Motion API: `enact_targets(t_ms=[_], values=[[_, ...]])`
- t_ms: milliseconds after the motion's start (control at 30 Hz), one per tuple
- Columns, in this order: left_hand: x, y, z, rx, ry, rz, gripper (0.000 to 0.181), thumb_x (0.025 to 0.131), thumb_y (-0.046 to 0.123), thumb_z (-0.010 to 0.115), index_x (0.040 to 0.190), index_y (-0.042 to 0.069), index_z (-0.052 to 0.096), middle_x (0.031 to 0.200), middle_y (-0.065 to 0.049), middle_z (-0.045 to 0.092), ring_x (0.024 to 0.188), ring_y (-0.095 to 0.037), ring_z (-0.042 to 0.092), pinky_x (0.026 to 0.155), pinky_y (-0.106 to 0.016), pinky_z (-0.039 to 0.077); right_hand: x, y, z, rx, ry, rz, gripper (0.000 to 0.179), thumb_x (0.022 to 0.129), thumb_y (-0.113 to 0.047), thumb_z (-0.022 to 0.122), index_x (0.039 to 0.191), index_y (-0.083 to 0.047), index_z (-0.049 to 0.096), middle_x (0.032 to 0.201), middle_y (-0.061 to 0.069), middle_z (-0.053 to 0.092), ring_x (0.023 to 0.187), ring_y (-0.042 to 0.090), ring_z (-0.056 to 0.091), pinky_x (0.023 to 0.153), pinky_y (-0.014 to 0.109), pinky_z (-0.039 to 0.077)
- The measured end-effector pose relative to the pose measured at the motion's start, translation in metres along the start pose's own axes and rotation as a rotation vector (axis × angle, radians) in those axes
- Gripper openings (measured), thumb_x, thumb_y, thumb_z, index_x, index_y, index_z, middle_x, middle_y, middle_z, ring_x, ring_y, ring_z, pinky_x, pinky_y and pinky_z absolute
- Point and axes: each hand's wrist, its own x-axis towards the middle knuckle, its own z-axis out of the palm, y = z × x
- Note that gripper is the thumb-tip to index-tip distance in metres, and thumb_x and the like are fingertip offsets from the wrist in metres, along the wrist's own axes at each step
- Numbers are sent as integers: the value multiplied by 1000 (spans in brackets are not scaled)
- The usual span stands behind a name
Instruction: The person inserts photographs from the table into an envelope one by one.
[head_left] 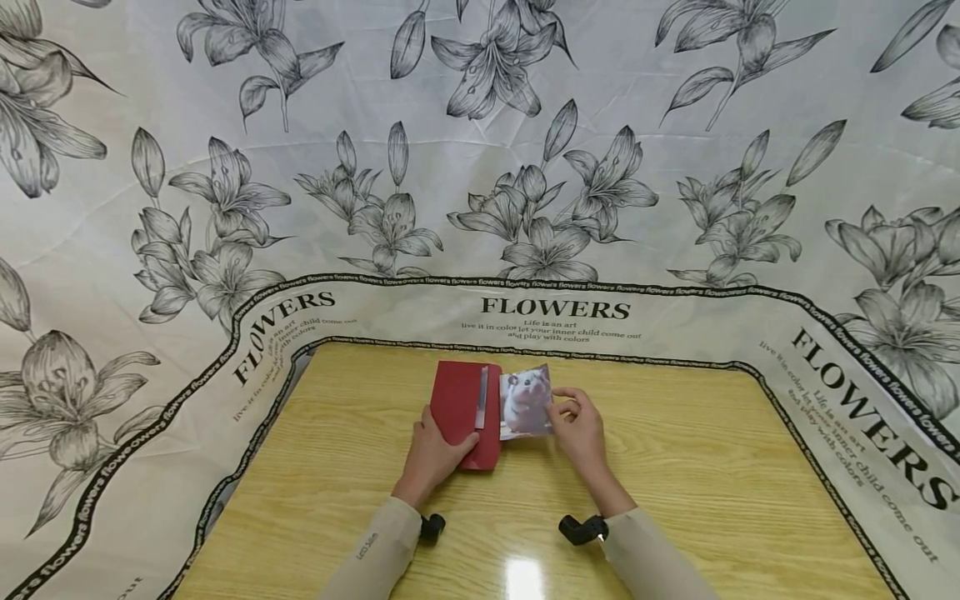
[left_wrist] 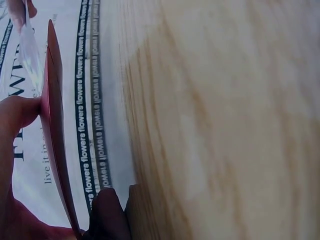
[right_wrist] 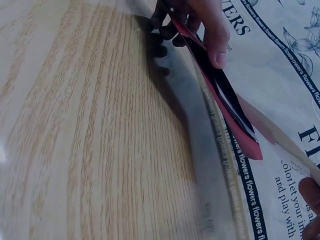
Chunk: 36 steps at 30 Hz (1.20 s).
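Observation:
A red envelope or folder [head_left: 454,390] is held up in my left hand [head_left: 429,457], whose thumb lies across its front near the lower edge. A narrow slot there shows a strip of another picture [head_left: 482,398]. To its right, my right hand [head_left: 581,429] pinches the right edge of a photo card [head_left: 525,403] with a small furry rodent on it. The card's left edge sits close against the envelope; whether they touch is unclear. In the right wrist view the envelope [right_wrist: 248,149] is seen edge-on, gripped by the left fingers, with dark layers inside.
Below the hands lies a wood-grain table [head_left: 675,483]. A white cloth printed with flowers and lettering [head_left: 555,321] rises around its back and sides. Black devices [head_left: 583,530] are strapped at both wrists.

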Motion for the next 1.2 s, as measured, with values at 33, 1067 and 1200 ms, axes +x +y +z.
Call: enact_targets(t_ms=[33, 1067, 1200], values=[[0, 0, 0, 1, 0, -2, 115, 88, 53, 84, 164, -6, 22, 136, -31, 50, 115, -41, 61, 98, -57, 55, 1, 0, 2, 3, 5, -3, 29, 100, -10, 77, 127, -5, 69, 83, 14, 73, 54, 10, 51, 50, 24, 41], [-1, 0, 0, 16, -11, -5, 118, 88, 53, 85, 165, -9, 20, 144, -36, 46, 125, -47, 59, 103, -59, 52, 11, 0, 45, 18, 24, 56, 28, 99, -10, 77, 126, -5, 69, 84, 12, 76, 59, 17, 65, 52, 24, 46], [0, 0, 1, 17, -7, -1, 118, 88, 53, 85, 165, -9, 20, 144, -36, 46, 125, -48, 59, 103, -59, 52, 12, 0, 50, 14, 27, 58, 27, 100, -10, 77, 126, -6, 69, 84, 12, 76, 59, 17, 65, 52, 24, 46]])
